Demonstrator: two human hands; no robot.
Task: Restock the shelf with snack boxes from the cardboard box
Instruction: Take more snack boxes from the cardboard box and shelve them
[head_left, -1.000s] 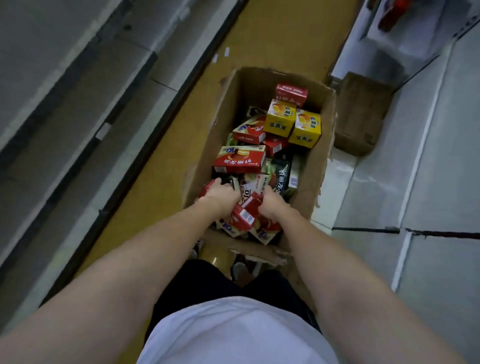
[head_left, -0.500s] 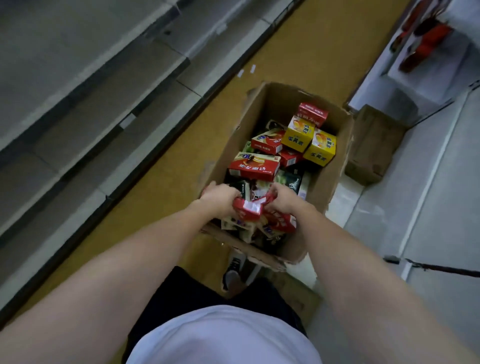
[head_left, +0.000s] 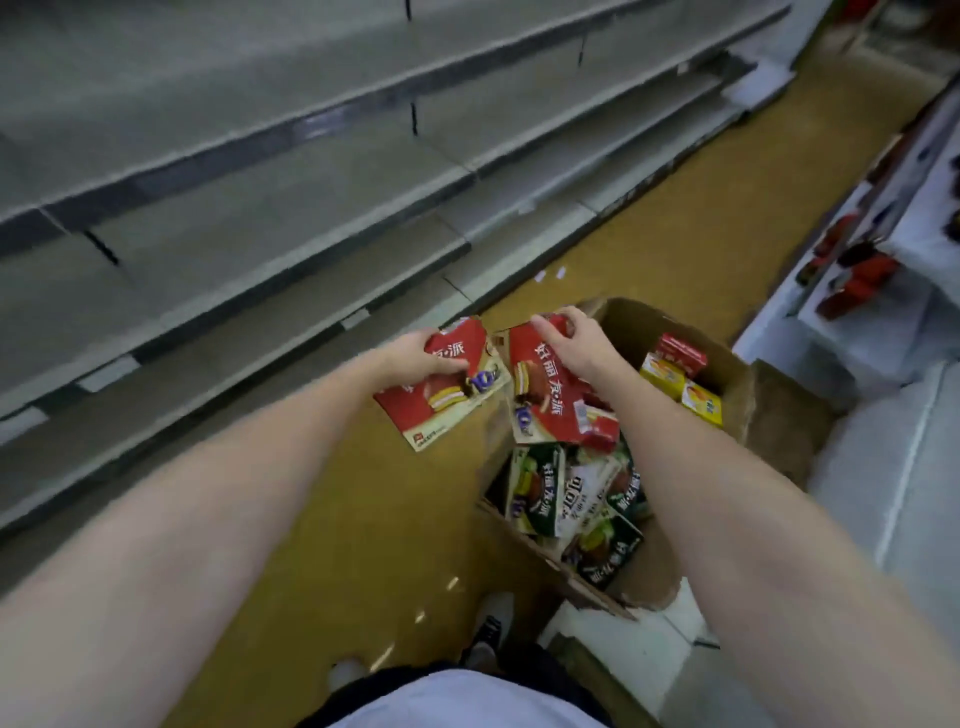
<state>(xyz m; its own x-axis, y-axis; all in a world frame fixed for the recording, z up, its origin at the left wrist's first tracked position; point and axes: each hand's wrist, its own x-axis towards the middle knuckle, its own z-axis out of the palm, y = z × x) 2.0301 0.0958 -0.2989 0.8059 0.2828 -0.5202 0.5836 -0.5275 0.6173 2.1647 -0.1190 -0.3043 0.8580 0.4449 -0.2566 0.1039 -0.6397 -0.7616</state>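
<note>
Aisle floor — cardboard box (head_left: 737, 387) of snack boxes (head_left: 582, 499)

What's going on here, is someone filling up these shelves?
Yes. A person stands in a shop aisle over a cardboard box full of snack boxes. Each hand grips one red snack box: the left hand holds one out over the floor toward the grey shelves, and the right hand holds another above the carton. Green boxes and yellow boxes remain inside. Nothing shows on the shelves yet.
</note>
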